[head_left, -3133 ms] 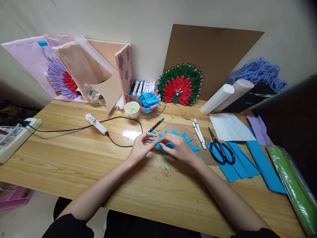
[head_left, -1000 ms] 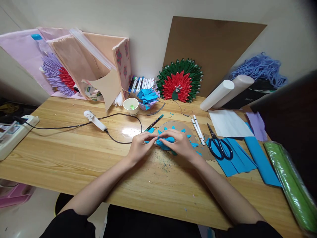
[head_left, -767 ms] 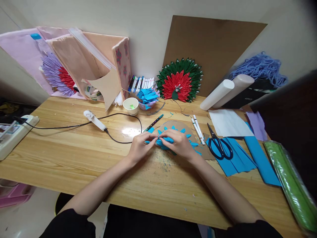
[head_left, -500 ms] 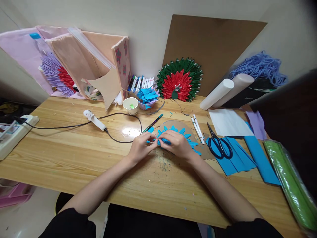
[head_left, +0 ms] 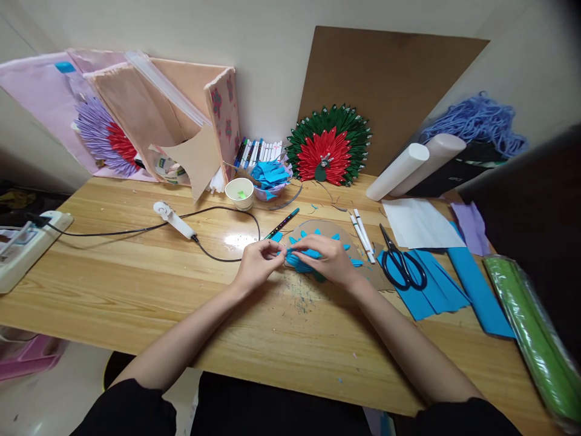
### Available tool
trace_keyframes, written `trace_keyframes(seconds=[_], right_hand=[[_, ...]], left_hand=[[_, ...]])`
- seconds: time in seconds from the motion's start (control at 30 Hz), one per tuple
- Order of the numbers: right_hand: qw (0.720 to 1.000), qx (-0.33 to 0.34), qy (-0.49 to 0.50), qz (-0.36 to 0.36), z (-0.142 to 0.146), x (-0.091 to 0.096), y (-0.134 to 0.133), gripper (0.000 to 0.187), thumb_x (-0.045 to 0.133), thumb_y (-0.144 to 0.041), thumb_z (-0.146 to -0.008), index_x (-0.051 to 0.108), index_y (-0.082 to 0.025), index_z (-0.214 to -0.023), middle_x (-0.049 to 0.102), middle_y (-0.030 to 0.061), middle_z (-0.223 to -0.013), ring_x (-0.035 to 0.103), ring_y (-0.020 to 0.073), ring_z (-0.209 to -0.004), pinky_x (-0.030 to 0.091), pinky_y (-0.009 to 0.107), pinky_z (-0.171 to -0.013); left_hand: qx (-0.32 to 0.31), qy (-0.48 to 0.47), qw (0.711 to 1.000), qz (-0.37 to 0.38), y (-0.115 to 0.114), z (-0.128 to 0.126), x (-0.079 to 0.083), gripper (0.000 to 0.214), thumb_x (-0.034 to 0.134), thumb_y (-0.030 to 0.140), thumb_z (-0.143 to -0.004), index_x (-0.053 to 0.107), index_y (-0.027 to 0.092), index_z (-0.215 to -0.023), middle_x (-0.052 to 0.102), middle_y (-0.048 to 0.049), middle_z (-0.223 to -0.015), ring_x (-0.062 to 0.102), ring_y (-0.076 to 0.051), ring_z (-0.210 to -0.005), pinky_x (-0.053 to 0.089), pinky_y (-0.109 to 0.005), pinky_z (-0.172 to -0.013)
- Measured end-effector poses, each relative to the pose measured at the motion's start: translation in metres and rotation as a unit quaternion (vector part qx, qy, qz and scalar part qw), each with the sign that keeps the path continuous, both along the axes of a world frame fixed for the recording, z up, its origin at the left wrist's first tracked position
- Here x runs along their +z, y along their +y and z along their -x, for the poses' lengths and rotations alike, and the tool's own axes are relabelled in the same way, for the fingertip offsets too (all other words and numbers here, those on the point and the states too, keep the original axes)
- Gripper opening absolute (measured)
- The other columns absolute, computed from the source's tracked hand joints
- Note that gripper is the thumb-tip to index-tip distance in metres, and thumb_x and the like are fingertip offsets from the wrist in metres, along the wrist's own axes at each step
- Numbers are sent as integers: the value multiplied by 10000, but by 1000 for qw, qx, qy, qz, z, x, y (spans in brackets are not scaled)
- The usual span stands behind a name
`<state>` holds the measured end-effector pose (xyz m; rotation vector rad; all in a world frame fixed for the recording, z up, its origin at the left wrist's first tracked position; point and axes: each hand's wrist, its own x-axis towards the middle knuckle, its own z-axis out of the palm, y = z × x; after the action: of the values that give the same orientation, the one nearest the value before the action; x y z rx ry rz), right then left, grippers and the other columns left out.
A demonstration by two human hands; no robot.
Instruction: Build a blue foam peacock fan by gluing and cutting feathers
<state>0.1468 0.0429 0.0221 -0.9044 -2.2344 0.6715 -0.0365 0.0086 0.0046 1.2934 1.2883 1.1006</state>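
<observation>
Both my hands work over a piece of brown cardboard (head_left: 311, 225) edged with folded blue paper petals (head_left: 302, 263). My left hand (head_left: 258, 264) is closed in a pinch at the left end of the petals, thumb and fingertips together on a blue paper petal. From the right, my right hand (head_left: 330, 260) reaches over the cardboard with its thumb and fingers closed on the blue paper near the left fingertips. My right fingers hide part of the petals. A dark green bit (head_left: 319, 277) shows under the right hand.
A glue gun (head_left: 173, 220) with its cord lies left, a marker (head_left: 282, 223) behind my hands. Black scissors (head_left: 403, 263) rest on blue paper (head_left: 436, 290) at right, beside white pens (head_left: 362, 236). Behind stand a paper cup (head_left: 239, 194) and a red-green paper peacock (head_left: 329, 148).
My right hand has shifted slightly and its fingers have straightened. More blue paper shows between my hands, and a dark green bit has come into view below it.
</observation>
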Motion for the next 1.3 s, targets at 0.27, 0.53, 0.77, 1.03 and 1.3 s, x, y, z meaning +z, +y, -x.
trace_keyframes(seconds=[0.27,0.53,0.77,1.03,1.3], right_hand=[[999,2,20,33,2,0,0,126,555,-249,-838,679,-238,-859,694,30,-823,618,174,-758,481,329,-713],[985,-28,56,159,5,2,-3,91,581,-245,-795,659,-200,-812,664,30,-798,619,152,-734,502,288,-672],[982,-41,40,178,7,2,-5,49,610,-214,-749,637,-175,-734,645,17,-716,597,130,-648,490,260,-621],[985,-63,34,159,4,4,-3,32,602,-166,-711,633,-174,-709,646,16,-704,590,128,-633,487,255,-610],[971,-97,83,203,3,4,-3,34,606,-186,-695,627,-161,-704,644,25,-693,588,135,-644,498,268,-633]], left_hand=[[-22,28,999,-40,-2,-1,3,202,653,310,-729,675,135,-828,706,-73,-806,651,-159,-702,515,-252,-635],[-18,69,994,-79,-4,0,6,155,626,296,-757,681,154,-784,698,-53,-767,643,-149,-683,512,-234,-610],[-28,110,987,-114,-6,0,3,130,616,269,-759,674,153,-765,676,-41,-744,612,-133,-676,507,-215,-595],[-21,161,977,-139,-1,6,9,68,620,198,-718,637,142,-682,656,-19,-668,585,-109,-609,481,-200,-574],[-60,-65,995,54,5,4,7,280,673,344,-691,658,96,-819,697,-79,-759,656,-166,-674,530,-281,-668]])
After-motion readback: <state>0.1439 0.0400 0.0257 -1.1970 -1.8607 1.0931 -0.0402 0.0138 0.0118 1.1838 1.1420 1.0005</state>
